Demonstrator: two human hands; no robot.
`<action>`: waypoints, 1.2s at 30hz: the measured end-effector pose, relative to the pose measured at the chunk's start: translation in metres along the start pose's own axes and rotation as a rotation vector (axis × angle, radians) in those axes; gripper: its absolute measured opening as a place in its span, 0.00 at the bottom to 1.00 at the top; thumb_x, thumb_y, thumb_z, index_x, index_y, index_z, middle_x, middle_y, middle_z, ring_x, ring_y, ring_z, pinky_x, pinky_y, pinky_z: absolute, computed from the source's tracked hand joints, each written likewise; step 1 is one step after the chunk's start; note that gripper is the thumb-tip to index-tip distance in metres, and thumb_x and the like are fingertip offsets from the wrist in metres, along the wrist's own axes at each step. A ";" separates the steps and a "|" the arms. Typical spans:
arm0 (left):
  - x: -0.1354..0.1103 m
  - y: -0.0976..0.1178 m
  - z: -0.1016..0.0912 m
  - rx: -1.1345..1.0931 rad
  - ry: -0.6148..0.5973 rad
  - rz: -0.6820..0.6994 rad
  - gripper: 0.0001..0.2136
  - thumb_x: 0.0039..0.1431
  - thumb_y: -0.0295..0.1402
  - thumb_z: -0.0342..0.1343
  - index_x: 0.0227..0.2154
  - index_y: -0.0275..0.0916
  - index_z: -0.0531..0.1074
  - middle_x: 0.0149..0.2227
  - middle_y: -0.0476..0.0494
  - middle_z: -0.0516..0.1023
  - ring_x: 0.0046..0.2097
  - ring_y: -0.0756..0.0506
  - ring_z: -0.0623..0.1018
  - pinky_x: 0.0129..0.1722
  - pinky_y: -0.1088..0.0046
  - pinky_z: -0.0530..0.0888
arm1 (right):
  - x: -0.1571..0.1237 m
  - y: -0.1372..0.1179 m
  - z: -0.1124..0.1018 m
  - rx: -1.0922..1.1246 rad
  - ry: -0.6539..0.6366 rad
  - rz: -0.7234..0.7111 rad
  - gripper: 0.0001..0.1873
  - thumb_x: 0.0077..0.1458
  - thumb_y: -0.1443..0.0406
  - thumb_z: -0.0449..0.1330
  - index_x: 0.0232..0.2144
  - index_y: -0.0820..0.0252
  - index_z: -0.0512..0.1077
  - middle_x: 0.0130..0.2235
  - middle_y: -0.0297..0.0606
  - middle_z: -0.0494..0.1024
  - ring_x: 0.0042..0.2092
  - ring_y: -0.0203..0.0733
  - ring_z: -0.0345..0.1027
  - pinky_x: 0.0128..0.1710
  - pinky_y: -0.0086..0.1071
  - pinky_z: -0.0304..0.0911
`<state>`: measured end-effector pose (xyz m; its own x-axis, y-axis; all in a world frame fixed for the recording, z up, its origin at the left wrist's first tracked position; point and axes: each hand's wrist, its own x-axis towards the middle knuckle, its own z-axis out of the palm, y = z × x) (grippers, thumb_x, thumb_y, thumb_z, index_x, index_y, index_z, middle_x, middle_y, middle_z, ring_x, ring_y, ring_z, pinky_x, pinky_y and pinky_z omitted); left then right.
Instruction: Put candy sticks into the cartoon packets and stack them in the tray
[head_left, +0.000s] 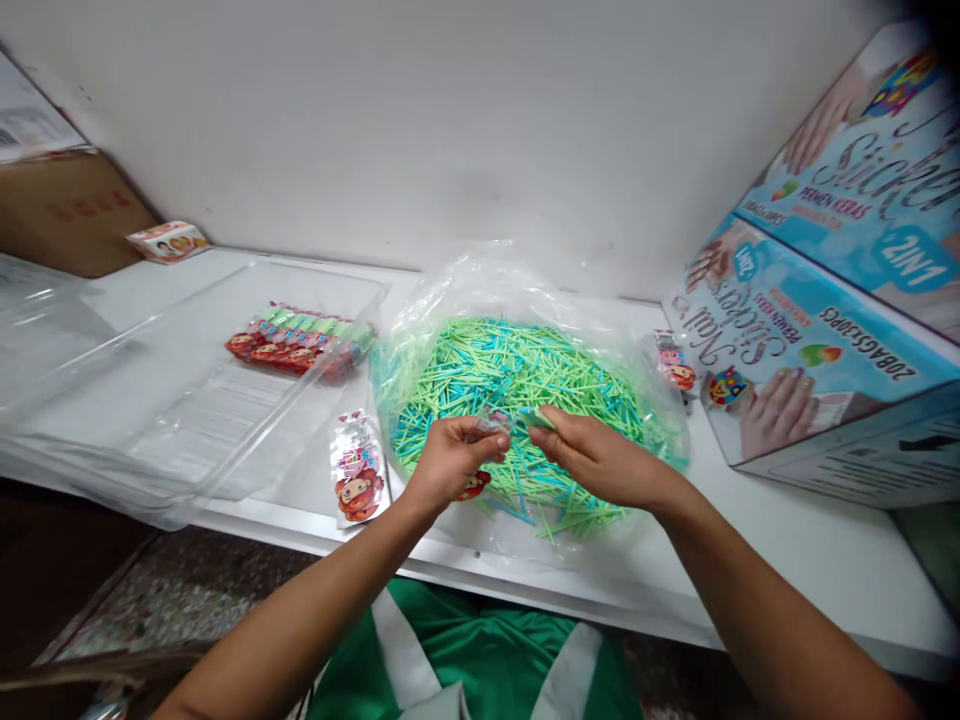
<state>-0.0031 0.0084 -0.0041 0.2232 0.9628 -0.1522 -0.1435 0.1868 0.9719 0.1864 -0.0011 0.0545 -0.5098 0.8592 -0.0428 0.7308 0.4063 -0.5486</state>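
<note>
My left hand point(448, 462) is closed on a small foil packet point(474, 487) with a red cartoon figure, its top edge crinkled and clear-looking. Facing it, my right hand point(600, 460) pinches a small bunch of thin green and blue sticks point(537, 417) near the packet's top. Both hands are over the front of a clear plastic bag point(510, 270), opened wide and full of loose green and blue sticks point(517, 365). Beside my left forearm a silvery packet point(358, 475) with the same figure lies flat on the white table point(787, 570).
At left, a clear plastic tray point(180, 380) holds a row of filled packets point(300, 345). Behind it are a small printed box point(169, 241) and a brown carton point(67, 210). Large blue printed boxes point(817, 350) stand at right, with another packet point(673, 360) beside them.
</note>
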 end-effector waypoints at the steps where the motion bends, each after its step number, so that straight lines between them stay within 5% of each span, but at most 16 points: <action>1: -0.001 0.000 0.000 0.037 0.010 0.013 0.10 0.41 0.37 0.66 0.23 0.34 0.76 0.22 0.48 0.75 0.24 0.51 0.71 0.27 0.75 0.68 | 0.001 -0.002 -0.002 -0.036 -0.021 -0.008 0.15 0.64 0.56 0.42 0.28 0.56 0.56 0.25 0.30 0.64 0.26 0.34 0.57 0.26 0.29 0.53; 6: -0.010 0.004 -0.006 0.525 0.069 0.250 0.14 0.51 0.42 0.58 0.20 0.37 0.72 0.18 0.51 0.68 0.22 0.52 0.66 0.23 0.76 0.59 | 0.002 -0.007 -0.008 -0.196 -0.146 -0.029 0.15 0.63 0.56 0.43 0.29 0.57 0.59 0.25 0.32 0.67 0.25 0.35 0.58 0.25 0.28 0.50; 11: -0.014 0.004 -0.014 1.082 0.052 0.499 0.14 0.60 0.40 0.48 0.30 0.39 0.75 0.28 0.43 0.78 0.32 0.45 0.75 0.33 0.71 0.64 | 0.000 -0.010 -0.004 -0.367 -0.223 -0.035 0.13 0.64 0.59 0.44 0.34 0.59 0.63 0.28 0.37 0.73 0.27 0.38 0.64 0.25 0.29 0.49; 15: -0.017 0.002 -0.012 1.197 -0.075 0.555 0.11 0.61 0.35 0.47 0.41 0.42 0.73 0.35 0.41 0.79 0.39 0.43 0.76 0.46 0.65 0.65 | -0.001 -0.015 0.004 -0.482 -0.230 -0.033 0.12 0.61 0.65 0.48 0.45 0.64 0.64 0.30 0.42 0.77 0.29 0.42 0.69 0.24 0.30 0.49; 19: -0.025 0.011 -0.004 1.221 -0.296 0.519 0.12 0.61 0.33 0.45 0.45 0.40 0.68 0.36 0.40 0.78 0.39 0.43 0.76 0.51 0.61 0.62 | 0.000 -0.018 0.009 -0.480 -0.254 -0.049 0.29 0.55 0.71 0.51 0.59 0.68 0.52 0.37 0.47 0.79 0.35 0.47 0.72 0.27 0.31 0.54; 23: -0.030 0.016 0.000 1.072 -0.427 0.418 0.09 0.61 0.35 0.45 0.34 0.39 0.70 0.32 0.41 0.76 0.37 0.42 0.75 0.42 0.66 0.66 | 0.008 -0.020 0.004 -0.398 -0.346 -0.090 0.28 0.56 0.66 0.53 0.59 0.67 0.56 0.36 0.47 0.78 0.35 0.46 0.71 0.27 0.30 0.55; 27: -0.031 0.007 0.002 0.587 -0.469 0.103 0.11 0.61 0.40 0.45 0.31 0.38 0.67 0.28 0.45 0.72 0.27 0.49 0.71 0.27 0.74 0.66 | 0.015 -0.012 -0.009 -0.224 -0.379 -0.090 0.24 0.53 0.62 0.59 0.53 0.60 0.64 0.31 0.38 0.76 0.30 0.39 0.68 0.24 0.26 0.52; 31: -0.033 -0.003 0.006 0.118 -0.381 -0.113 0.15 0.58 0.45 0.48 0.27 0.37 0.65 0.22 0.52 0.65 0.21 0.54 0.62 0.20 0.79 0.58 | 0.009 0.004 -0.007 0.236 -0.193 -0.024 0.32 0.51 0.55 0.60 0.56 0.60 0.60 0.27 0.30 0.70 0.27 0.34 0.63 0.25 0.26 0.55; 36: -0.034 -0.014 0.011 -0.063 -0.299 -0.144 0.14 0.56 0.44 0.53 0.27 0.36 0.64 0.23 0.52 0.65 0.21 0.56 0.61 0.21 0.80 0.56 | -0.003 0.018 0.032 0.865 0.070 0.173 0.16 0.51 0.55 0.60 0.36 0.62 0.68 0.23 0.28 0.68 0.23 0.31 0.60 0.23 0.26 0.57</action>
<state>0.0017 -0.0293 -0.0104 0.5170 0.8276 -0.2187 -0.1470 0.3375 0.9298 0.1868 -0.0060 0.0182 -0.3743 0.9155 -0.1478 0.1808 -0.0843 -0.9799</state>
